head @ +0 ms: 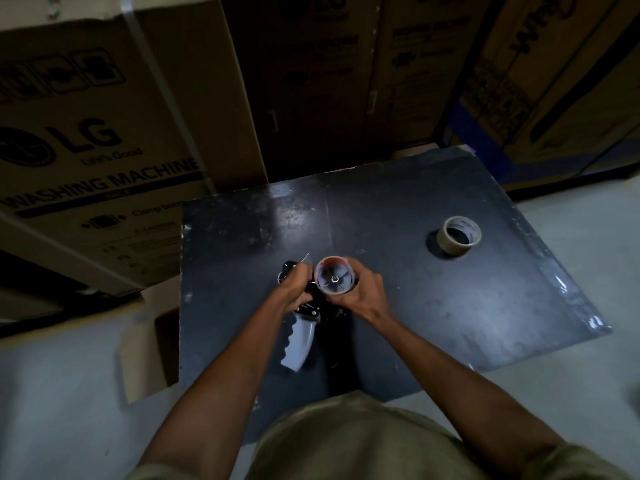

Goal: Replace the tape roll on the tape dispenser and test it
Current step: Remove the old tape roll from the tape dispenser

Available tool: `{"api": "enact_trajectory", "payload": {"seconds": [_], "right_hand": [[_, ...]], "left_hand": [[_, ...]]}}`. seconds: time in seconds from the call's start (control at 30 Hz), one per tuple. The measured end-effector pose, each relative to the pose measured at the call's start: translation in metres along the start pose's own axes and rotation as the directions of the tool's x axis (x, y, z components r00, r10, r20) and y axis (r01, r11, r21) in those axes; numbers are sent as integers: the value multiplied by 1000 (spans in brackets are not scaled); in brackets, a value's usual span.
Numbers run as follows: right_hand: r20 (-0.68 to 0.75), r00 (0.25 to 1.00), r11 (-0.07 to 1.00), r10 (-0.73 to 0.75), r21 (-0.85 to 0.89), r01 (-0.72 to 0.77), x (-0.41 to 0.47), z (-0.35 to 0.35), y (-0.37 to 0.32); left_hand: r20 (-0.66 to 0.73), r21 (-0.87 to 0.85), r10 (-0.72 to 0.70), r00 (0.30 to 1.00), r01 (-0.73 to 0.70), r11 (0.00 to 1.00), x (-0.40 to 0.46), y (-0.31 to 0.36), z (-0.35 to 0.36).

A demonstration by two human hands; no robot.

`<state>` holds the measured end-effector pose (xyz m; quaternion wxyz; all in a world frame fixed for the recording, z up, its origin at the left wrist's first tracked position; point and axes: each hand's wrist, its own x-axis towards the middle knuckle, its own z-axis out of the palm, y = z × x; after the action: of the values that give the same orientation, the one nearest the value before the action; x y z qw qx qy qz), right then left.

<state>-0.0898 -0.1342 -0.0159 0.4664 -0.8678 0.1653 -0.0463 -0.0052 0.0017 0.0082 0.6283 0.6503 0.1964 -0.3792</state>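
A hand-held tape dispenser [300, 337] with a grey ribbed handle lies on the dark table top [433, 306], its handle pointing toward me. My left hand [294, 291] grips the dispenser's black front end. A thin reddish tape roll [335, 276] sits around the dispenser's grey hub, and my right hand [363, 294] holds that roll from the right side with curled fingers. A second, beige tape roll [459, 235] stands apart at the table's right, untouched.
Large cardboard appliance boxes [104, 140] stand close behind and to the left of the table. A small open carton [152, 341] sits on the floor at the table's left edge. Pale floor [581, 237] shows to the right.
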Motion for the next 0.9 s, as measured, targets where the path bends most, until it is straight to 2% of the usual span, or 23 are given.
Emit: {"api": "enact_trajectory", "payload": {"seconds": [0.23, 0.33, 0.4, 0.47, 0.6, 0.67, 0.77, 0.9], "right_hand": [[-26, 999, 999, -19, 27, 20, -2, -1, -2], [-51, 998, 999, -34, 36, 36, -3, -7, -1], [-74, 996, 997, -51, 45, 55, -3, -11, -3], [-119, 991, 996, -60, 60, 67, -6, -17, -3], [-201, 979, 994, -16, 99, 37, -20, -34, 14], [-226, 972, 991, 58, 130, -29, -26, -45, 30], [-282, 947, 982, 155, 145, -118, -38, -66, 56], [-371, 893, 965, 254, 156, -210, -55, -103, 89]], "left_hand": [[-2, -33, 46, 999, -46, 998, 2, -5, 4], [-29, 84, 91, 995, -88, 993, 5, -13, 7], [-80, 222, 179, 981, -158, 962, 5, -17, 5], [-88, 338, 314, 945, -268, 902, 7, -24, 6], [-107, 448, 470, 876, -379, 809, -8, -30, 24], [-86, 565, 569, 818, -430, 704, -18, -31, 37], [32, 654, 673, 739, -524, 545, -32, -34, 60], [311, 693, 629, 712, -623, 363, -32, -52, 98]]}}
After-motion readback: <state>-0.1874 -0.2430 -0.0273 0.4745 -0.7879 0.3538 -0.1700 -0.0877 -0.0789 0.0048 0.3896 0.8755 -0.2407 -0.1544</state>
